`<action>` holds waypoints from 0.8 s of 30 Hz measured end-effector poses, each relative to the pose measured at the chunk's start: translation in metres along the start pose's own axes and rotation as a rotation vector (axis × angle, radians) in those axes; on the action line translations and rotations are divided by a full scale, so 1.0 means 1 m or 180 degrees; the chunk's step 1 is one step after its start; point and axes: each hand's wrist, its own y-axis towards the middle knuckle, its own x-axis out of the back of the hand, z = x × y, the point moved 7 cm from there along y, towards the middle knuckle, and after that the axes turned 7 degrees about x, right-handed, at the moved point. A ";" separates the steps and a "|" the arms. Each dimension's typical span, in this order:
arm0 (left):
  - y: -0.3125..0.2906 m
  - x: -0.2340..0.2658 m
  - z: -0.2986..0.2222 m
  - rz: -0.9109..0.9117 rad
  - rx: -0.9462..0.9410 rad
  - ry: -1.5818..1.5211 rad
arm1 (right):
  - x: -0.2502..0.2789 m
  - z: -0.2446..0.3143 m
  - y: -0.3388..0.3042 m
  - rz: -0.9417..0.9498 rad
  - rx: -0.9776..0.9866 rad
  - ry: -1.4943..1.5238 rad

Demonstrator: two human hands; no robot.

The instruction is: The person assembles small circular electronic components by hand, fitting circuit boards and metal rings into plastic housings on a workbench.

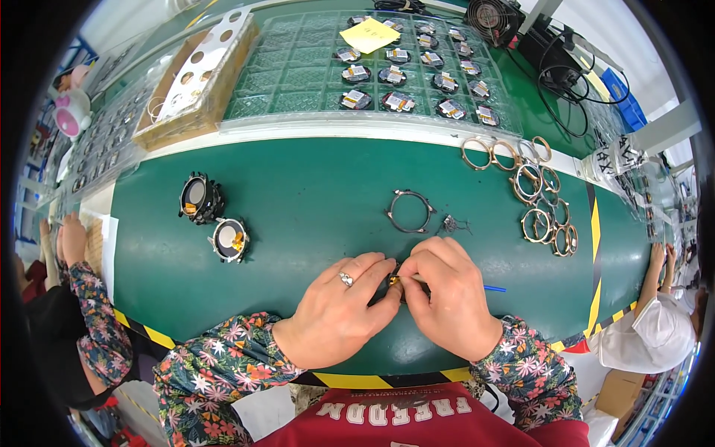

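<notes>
One Operation in Progress

The left hand [341,302] and right hand [450,296] meet; the fingers of both pinch a small part [394,280], orange where visible, otherwise mostly hidden. Status, by judgement: this part is unfinished. Beyond the fingers lies a black ring [392,212], unattached. Farther to their right, metal rings [523,226] lie loose. Far left of the fingers, round assemblies [230,240] stand, apparently further along.

Smooth, glossy on green bench [320,179]; polished-metal look in clustered rings [515,183]; dull on black ring [391,211]; clear shiny plastic in tray [287,68]; paper in yellow note [370,35].
</notes>
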 end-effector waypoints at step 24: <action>0.014 0.003 -0.013 -0.0034 0.0500 0.0454 | -0.001 0.000 0.004 -0.0098 0.0025 -0.0055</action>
